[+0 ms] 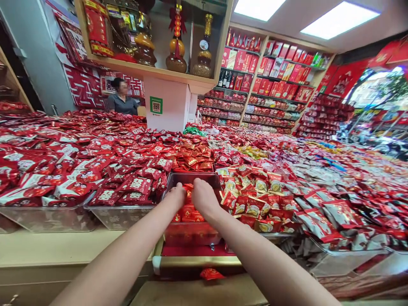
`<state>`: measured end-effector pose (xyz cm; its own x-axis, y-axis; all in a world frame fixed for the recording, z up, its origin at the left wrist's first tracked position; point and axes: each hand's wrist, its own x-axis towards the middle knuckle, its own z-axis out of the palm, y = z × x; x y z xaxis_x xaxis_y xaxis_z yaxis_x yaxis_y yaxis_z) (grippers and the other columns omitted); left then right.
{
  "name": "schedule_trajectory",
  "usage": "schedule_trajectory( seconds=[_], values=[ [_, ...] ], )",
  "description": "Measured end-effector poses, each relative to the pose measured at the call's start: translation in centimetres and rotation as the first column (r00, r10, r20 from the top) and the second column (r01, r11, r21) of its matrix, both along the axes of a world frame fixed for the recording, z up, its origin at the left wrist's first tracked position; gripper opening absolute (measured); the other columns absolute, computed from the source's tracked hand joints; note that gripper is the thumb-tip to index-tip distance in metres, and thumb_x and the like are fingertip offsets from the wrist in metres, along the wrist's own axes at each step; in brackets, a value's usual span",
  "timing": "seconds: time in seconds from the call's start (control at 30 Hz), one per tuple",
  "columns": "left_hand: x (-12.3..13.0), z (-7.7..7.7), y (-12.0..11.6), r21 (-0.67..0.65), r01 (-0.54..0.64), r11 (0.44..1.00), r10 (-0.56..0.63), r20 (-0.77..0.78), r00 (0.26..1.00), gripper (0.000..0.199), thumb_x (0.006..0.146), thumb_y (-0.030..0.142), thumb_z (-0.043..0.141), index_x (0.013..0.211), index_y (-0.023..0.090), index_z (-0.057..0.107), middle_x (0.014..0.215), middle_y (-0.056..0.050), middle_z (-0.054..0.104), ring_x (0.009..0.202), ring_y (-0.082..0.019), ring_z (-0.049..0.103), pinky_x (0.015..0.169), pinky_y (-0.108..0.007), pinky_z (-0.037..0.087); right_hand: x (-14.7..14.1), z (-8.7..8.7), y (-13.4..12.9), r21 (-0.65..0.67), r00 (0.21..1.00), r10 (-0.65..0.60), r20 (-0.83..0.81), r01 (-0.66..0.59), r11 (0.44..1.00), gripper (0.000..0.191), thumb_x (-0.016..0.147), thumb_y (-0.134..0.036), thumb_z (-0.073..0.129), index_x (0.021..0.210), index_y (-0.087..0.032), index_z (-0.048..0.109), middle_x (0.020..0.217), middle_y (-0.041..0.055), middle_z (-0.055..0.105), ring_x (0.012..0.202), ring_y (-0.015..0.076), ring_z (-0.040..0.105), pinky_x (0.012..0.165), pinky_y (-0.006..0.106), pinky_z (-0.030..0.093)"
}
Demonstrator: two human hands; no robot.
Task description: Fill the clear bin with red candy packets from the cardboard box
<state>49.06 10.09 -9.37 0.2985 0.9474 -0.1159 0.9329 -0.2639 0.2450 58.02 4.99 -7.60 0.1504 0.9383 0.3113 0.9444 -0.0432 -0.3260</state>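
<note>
Both arms reach forward to a clear plastic bin [193, 231] that holds small red packets [190, 212] with gold print. My left hand [177, 194] is over the bin's left side, its fingers curled at the packets; what it grips, if anything, is hidden. My right hand [204, 196] is beside it, a short gap apart, with its fingers curled down toward the same packets. Its grip is also hidden. Red packets show between the two hands. The bin's dark back part [208, 177] shows behind the hands.
Heaped bins of dark red packets [135, 185] stand left, gold-and-red packets [256, 206] right. One red packet [212, 274] lies below the gold-edged ledge [200, 261]. A glass cabinet [149, 70] overhangs the display. A person [123, 102] is at the back left.
</note>
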Motion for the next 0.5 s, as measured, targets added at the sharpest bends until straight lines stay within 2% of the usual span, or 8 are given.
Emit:
schedule_trajectory(
  seconds=[0.07, 0.17, 0.23, 0.33, 0.5],
  values=[
    [0.0, -0.2, 0.0, 0.036, 0.001, 0.999, 0.0, -0.036, 0.999, 0.029, 0.084, 0.028, 0.05, 0.109, 0.015, 0.051, 0.112, -0.008, 0.054, 0.096, -0.02, 0.055, 0.08, -0.042, 0.046, -0.2, -1.4, 2.2, -0.043, 1.0, -0.001, 0.024, 0.002, 0.999, 0.026, 0.076, 0.001, 0.035, 0.088, -0.009, 0.055, 0.088, 0.0147, 0.062, 0.078, 0.0188, 0.058, 0.064, 0.026, 0.039],
    [0.0, -0.4, 0.2, 0.055, 0.011, 0.998, -0.008, -0.062, 0.998, 0.028, 0.084, 0.028, 0.05, 0.109, 0.015, 0.052, 0.112, -0.008, 0.054, 0.096, -0.02, 0.055, 0.08, -0.041, 0.046, 0.2, -2.7, 3.6, -0.084, 0.997, 0.073, 0.04, -0.07, 0.994, 0.026, 0.073, 0.004, 0.039, 0.087, -0.009, 0.057, 0.09, 0.0135, 0.063, 0.086, 0.0182, 0.057, 0.073, 0.025, 0.039],
    [0.0, -0.5, 0.2, 0.058, 0.028, 0.998, -0.024, -0.067, 0.997, 0.028, 0.084, 0.028, 0.05, 0.109, 0.015, 0.051, 0.113, -0.008, 0.053, 0.097, -0.02, 0.054, 0.081, -0.042, 0.046, 0.7, -3.1, 3.7, -0.12, 0.994, 0.106, 0.036, -0.101, 0.988, 0.025, 0.07, 0.004, 0.044, 0.084, -0.009, 0.059, 0.091, 0.0124, 0.063, 0.091, 0.0182, 0.055, 0.077, 0.024, 0.038],
    [-0.1, -0.6, 0.2, 0.046, 0.046, 0.998, -0.043, -0.065, 0.997, 0.029, 0.084, 0.027, 0.05, 0.11, 0.015, 0.051, 0.114, -0.008, 0.053, 0.099, -0.021, 0.054, 0.082, -0.042, 0.045, 1.3, -3.5, 3.5, -0.183, 0.997, 0.08, -0.008, -0.08, 0.98, 0.025, 0.065, 0.002, 0.05, 0.085, -0.009, 0.06, 0.091, 0.0121, 0.064, 0.089, 0.0185, 0.057, 0.075, 0.024, 0.04],
    [-0.3, -0.7, 0.2, 0.01, 0.054, 0.998, -0.054, -0.015, 0.998, 0.03, 0.083, 0.028, 0.051, 0.111, 0.015, 0.051, 0.113, -0.008, 0.053, 0.098, -0.021, 0.054, 0.081, -0.042, 0.046, 1.5, -4.1, 3.4, -0.197, 0.993, 0.005, -0.118, -0.028, 0.98, 0.036, 0.069, -0.006, 0.05, 0.105, -0.008, 0.054, 0.1, 0.0105, 0.063, 0.09, 0.0155, 0.058, 0.075, 0.021, 0.043]
  ],
)
